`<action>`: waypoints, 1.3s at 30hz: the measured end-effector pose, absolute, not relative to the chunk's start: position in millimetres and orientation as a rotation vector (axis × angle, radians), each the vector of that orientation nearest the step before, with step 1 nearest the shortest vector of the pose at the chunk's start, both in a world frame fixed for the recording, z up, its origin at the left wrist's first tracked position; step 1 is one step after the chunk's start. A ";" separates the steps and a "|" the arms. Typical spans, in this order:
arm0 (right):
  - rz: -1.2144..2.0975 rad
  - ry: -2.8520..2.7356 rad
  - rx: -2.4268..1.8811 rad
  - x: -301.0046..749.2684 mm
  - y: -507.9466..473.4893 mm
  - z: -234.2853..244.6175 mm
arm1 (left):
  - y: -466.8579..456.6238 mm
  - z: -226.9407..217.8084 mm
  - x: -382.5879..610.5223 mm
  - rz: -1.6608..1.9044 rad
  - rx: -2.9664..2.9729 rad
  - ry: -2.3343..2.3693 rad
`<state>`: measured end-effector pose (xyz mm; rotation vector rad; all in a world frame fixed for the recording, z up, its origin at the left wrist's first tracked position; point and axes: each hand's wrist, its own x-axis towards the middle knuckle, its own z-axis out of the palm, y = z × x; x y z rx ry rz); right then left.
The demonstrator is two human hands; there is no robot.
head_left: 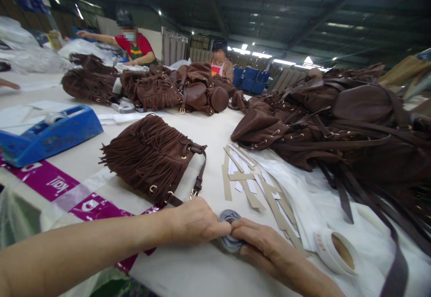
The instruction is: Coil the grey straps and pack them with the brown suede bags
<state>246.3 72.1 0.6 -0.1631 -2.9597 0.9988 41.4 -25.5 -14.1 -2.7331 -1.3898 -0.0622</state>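
A small grey coiled bundle of thin strands (pixel 230 216) rests near the table's front edge, between my two hands. From its left side my left hand (pixel 197 220) pinches it, fingers curled in. My right hand (pixel 266 245) holds it from the right, its fingertips pressed against the strands. What the strands are made of I cannot make out. Just beyond my left hand lies a brown fringed handbag (pixel 151 158) on its side, its buckled strap (pixel 199 178) reaching almost to my knuckles.
A blue tape dispenser (pixel 57 131) stands at left. Card strips (pixel 249 180) lie beyond my right hand, near a tape roll (pixel 336 252) on white plastic sheeting (pixel 296 185). Brown bags are heaped at right (pixel 336 108) and back (pixel 155 88). Two people work across the table.
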 end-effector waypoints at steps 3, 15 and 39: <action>0.630 -3.012 -0.325 246.7 57.0 -13.2 | -35.0 -21.7 57.0 -0.083 -2.645 -1.473; 0.755 -2.868 -0.202 234.3 57.7 -26.0 | -44.1 -16.8 30.3 -0.187 -2.620 -1.689; 0.601 -2.406 -0.707 234.7 29.6 -52.6 | -51.4 -27.1 42.9 -0.255 -2.481 -1.879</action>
